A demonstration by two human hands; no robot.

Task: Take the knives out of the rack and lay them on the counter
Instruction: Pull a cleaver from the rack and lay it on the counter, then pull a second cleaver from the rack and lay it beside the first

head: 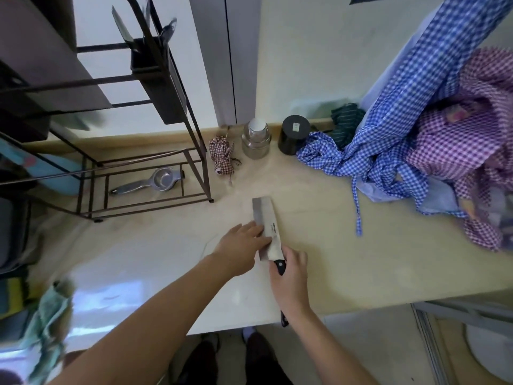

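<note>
I've got the cleaver flat or nearly flat on the tabletop, dead centre of view, blade tip pointing to 12 o'clock, handle back toward 6. Right hand is wrapped around the black handle; the handle's butt end pokes out below my wrist past the tabletop edge. Left hand is open, fingers pressed flat on the blade's face from 9 o'clock, steadying it. Handling guess: broad steel blade, stiff, blade-heavy, slick face, so grip belongs on the handle only, with the left fingers kept on the flat, away from the edge. Can't tell from here which long side is the sharp one. The wire rack sits at 10 o'clock, well apart from the cleaver; its dark holder near 11 has something sticking up, too blurred to call knives. A metal citrus squeezer lies on the rack's bottom shelf. Checked aprons are heaped at 2 o'clock, clear of the blade.
</note>
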